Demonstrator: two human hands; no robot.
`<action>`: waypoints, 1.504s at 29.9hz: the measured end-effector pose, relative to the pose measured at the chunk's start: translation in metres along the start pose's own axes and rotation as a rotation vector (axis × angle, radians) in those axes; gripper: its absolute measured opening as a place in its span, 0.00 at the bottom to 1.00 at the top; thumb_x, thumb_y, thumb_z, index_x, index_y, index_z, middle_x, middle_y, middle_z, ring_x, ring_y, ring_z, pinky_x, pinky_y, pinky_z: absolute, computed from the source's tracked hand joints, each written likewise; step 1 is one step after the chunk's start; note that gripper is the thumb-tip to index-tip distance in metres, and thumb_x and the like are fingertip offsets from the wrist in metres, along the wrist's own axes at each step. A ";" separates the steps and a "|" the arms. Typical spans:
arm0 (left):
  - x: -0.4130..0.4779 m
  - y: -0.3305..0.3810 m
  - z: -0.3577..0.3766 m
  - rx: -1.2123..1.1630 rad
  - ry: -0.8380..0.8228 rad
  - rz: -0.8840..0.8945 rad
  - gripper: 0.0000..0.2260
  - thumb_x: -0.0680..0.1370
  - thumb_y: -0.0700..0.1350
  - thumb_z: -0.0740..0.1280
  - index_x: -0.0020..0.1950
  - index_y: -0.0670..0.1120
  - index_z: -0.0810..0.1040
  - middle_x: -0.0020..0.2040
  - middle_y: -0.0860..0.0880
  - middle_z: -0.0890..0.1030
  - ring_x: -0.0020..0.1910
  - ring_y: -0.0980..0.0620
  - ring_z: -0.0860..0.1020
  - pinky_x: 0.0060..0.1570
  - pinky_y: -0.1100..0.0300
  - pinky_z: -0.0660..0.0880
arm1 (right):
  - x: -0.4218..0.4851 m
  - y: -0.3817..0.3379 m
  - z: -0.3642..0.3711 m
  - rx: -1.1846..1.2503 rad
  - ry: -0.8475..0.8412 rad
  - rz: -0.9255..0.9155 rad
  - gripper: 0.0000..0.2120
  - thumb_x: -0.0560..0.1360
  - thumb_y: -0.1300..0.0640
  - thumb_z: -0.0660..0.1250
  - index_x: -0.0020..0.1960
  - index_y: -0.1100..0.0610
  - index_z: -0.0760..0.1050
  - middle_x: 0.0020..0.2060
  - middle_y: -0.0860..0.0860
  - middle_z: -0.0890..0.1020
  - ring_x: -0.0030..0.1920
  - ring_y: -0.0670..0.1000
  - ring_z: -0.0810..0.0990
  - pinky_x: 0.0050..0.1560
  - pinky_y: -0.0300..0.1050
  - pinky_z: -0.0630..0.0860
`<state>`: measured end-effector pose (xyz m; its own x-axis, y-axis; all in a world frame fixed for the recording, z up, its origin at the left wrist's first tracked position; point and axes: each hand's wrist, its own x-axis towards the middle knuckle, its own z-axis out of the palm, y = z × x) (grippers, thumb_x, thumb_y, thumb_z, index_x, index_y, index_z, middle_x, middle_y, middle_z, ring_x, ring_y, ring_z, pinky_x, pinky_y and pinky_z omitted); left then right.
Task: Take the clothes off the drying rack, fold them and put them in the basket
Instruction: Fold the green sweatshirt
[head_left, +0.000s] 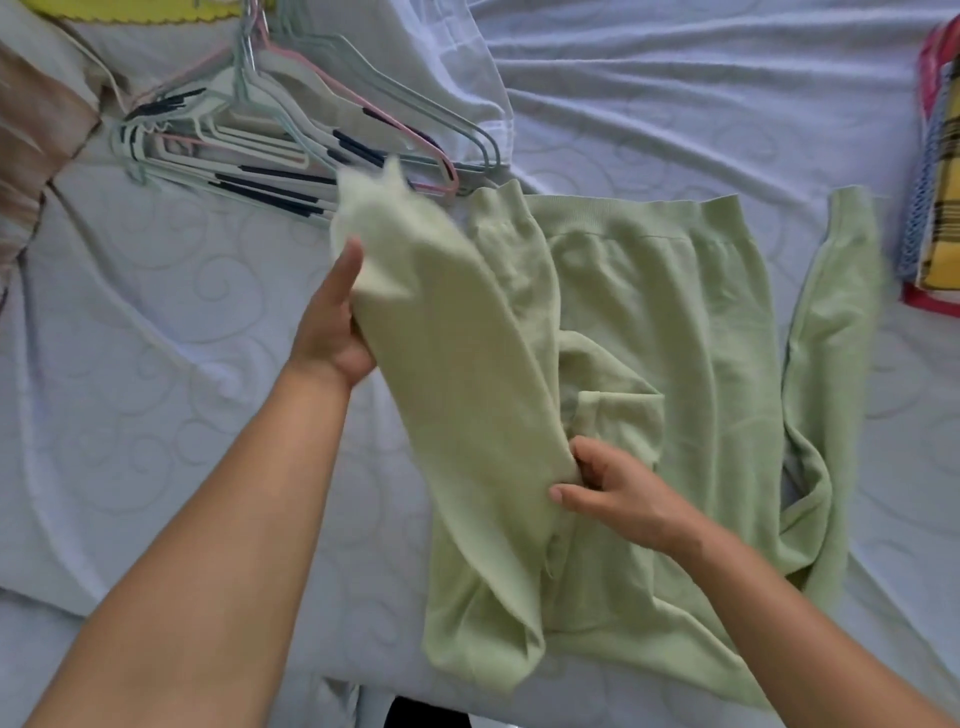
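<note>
No legible text, label, brand, number or sign anywhere in view.

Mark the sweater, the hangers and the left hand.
sweater (649, 291), head view, on its flat body panel.
hangers (270, 174), head view, middle of the pile.
left hand (335, 327), head view, middle of the hand.

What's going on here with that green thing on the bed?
A person is folding a light green sweater on the white bed sheet. The left hand grips one side, lifted and folded across, while the right hand pinches the cloth near the middle. The other sleeve lies flat. Empty hangers lie piled nearby.
</note>
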<state>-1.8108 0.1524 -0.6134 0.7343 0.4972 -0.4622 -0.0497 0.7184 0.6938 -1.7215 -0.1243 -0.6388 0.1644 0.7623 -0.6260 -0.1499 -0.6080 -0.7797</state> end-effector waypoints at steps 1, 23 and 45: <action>0.015 0.010 0.015 0.044 -0.051 0.020 0.28 0.63 0.51 0.78 0.61 0.44 0.76 0.55 0.45 0.82 0.55 0.48 0.80 0.54 0.53 0.77 | -0.001 0.004 0.000 0.061 0.030 0.000 0.17 0.68 0.51 0.70 0.52 0.60 0.74 0.47 0.60 0.80 0.48 0.54 0.79 0.52 0.55 0.76; -0.236 -0.206 0.026 1.560 0.205 0.060 0.37 0.55 0.68 0.69 0.55 0.48 0.68 0.55 0.51 0.68 0.53 0.54 0.67 0.54 0.62 0.64 | -0.011 0.008 0.050 -0.641 0.667 -0.409 0.12 0.71 0.56 0.58 0.50 0.58 0.76 0.49 0.53 0.75 0.51 0.50 0.70 0.54 0.42 0.68; -0.248 -0.212 -0.005 0.417 0.829 -0.284 0.11 0.70 0.34 0.72 0.47 0.44 0.75 0.42 0.46 0.80 0.40 0.51 0.77 0.39 0.65 0.73 | 0.015 0.006 0.062 -0.696 0.277 -0.299 0.09 0.75 0.64 0.60 0.50 0.58 0.78 0.48 0.51 0.80 0.48 0.51 0.77 0.48 0.44 0.73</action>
<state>-1.9857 -0.1207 -0.6489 -0.0363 0.6314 -0.7746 0.4176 0.7138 0.5623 -1.7804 -0.1026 -0.6515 0.3509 0.8873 -0.2994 0.5650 -0.4556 -0.6879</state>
